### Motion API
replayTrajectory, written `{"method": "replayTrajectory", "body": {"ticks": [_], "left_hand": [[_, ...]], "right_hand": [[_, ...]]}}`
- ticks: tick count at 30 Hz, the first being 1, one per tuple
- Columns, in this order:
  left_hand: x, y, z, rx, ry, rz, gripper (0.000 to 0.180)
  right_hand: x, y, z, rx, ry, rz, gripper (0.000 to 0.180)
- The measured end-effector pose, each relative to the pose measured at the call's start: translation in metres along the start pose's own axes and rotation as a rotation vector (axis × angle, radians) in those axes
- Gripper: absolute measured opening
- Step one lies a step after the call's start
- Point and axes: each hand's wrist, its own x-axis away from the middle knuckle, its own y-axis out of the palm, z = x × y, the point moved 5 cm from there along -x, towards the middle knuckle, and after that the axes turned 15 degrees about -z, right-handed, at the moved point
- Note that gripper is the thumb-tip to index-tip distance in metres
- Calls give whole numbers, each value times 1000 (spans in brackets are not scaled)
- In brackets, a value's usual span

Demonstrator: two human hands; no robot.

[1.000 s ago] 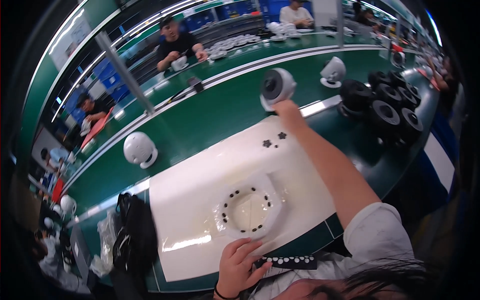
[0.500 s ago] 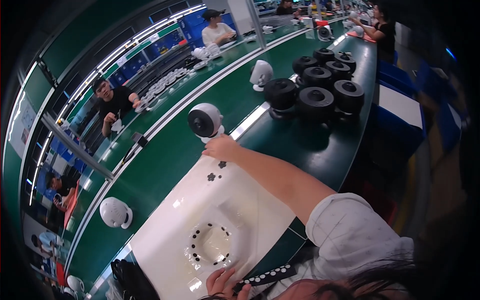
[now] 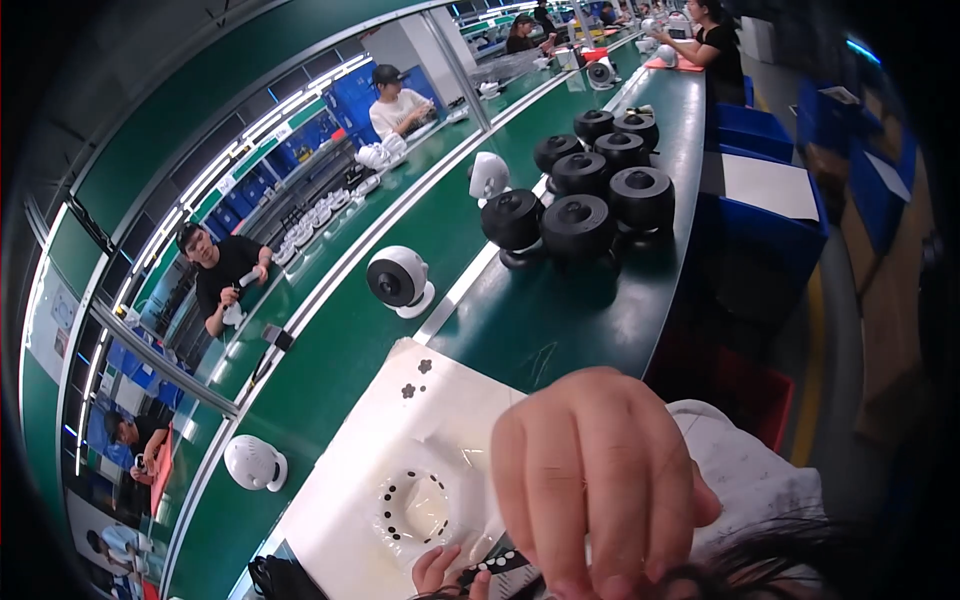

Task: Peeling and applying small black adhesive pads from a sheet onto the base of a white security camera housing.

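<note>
My right hand [image 3: 595,480] is raised close to the camera, back of the hand toward me. Its fingers are curled down and together; the fingertips are partly cut off, and anything in them is hidden. At the lower edge my left hand [image 3: 437,570] holds a black strip with white dots [image 3: 490,572]. Just beyond it, a white ring-shaped piece with black dots [image 3: 388,515] lies on a pale board [image 3: 345,480]. Past the board's far corner stands a round white device with a black front [image 3: 397,277], untouched, on its small foot.
Several black round units [image 3: 578,225] stand grouped at the right of the green bench [image 3: 500,320]. Other white devices [image 3: 255,462] stand on the left and farther along. Blue bins [image 3: 755,235] line the right side. Co-workers [image 3: 225,270] sit across the bench.
My right hand has let go of the white device at the board's far edge and come back close to the camera. The view has shifted; my left hand stays by the ring-shaped piece.
</note>
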Motion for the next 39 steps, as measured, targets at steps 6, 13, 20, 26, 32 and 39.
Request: {"method": "replayTrajectory", "body": {"ticks": [6,13,20,26,32,39], "left_hand": [[0,-8,19,-42,-15,63,16],[-26,-27,42,76,-204,-135,27],[-10,-30,37,159,-490,-252,20],[25,2,-3,66,-182,-141,18],[-18,-28,38,248,-535,-277,16],[-11,-17,25,87,-221,51,20]], "right_hand": [[-10,22,-2,-39,5,3,39],[-15,34,0,-43,-34,29,43],[-15,36,-8,-26,-104,67,41],[-14,28,-1,65,-80,51,32],[-10,31,2,75,-90,97,24],[-9,36,9,61,-112,143,15]]}}
